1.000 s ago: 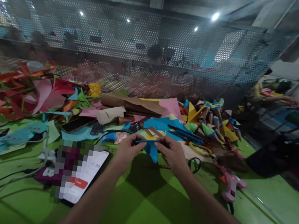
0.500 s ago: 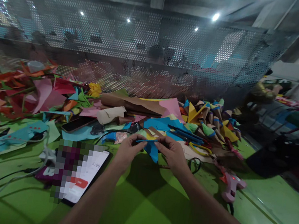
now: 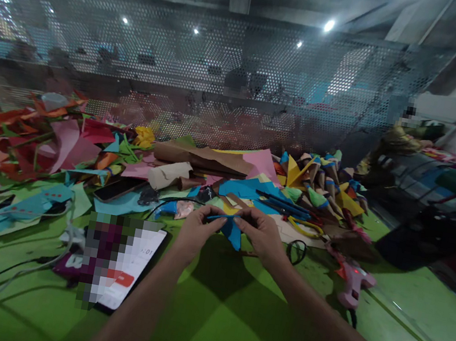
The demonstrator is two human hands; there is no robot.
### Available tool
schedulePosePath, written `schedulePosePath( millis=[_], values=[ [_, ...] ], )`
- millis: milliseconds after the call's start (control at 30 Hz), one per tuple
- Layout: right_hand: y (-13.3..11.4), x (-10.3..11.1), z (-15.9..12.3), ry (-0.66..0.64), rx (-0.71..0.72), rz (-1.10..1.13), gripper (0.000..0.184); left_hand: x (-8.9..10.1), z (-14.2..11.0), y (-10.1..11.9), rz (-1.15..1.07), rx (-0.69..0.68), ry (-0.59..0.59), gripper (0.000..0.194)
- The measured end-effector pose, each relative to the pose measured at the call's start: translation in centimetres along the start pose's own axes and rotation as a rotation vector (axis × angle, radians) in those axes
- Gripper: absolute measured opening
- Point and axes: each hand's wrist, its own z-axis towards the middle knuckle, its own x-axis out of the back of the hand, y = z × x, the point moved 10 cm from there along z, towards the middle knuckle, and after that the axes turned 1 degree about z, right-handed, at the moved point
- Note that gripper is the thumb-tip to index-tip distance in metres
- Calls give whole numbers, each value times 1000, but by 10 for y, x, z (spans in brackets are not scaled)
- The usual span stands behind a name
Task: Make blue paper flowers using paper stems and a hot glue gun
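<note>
Between my two hands hangs a small blue piece of paper (image 3: pixel 232 233), its upper edge folded and its lower part tapering to a point. My left hand (image 3: pixel 199 228) pinches the folded edge at the left. At the other end, my right hand (image 3: pixel 259 232) grips the paper between thumb and fingers. Both hands are raised over the green table (image 3: pixel 236 325), and their shadow falls below. Just beyond them lie blue sheets (image 3: pixel 242 187) and scissors with yellow handles (image 3: pixel 305 227).
A lit phone (image 3: pixel 135 271) lies left of my arms, near a purple power strip (image 3: pixel 69 265) with cables. A pink glue gun (image 3: pixel 352 286) rests at the right. Coloured paper scraps (image 3: pixel 69 145) pile up before a perforated metal screen (image 3: pixel 210 73). Another person (image 3: pixel 400 143) is at the far right.
The blue paper has turned slightly between my fingers, and my fingers have shifted a little along its folded edge. My arms stay in nearly the same place.
</note>
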Motion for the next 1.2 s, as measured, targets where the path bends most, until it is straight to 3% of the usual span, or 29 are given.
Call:
schedulePosePath(
  millis=[567, 1200],
  values=[
    [2, -5, 0, -7, 2, -44, 20, -6, 0, 2, 45, -11, -39, 16],
    [9, 2, -1, 18, -61, -24, 30, -5, -4, 9, 26, -7, 16, 8]
  ],
)
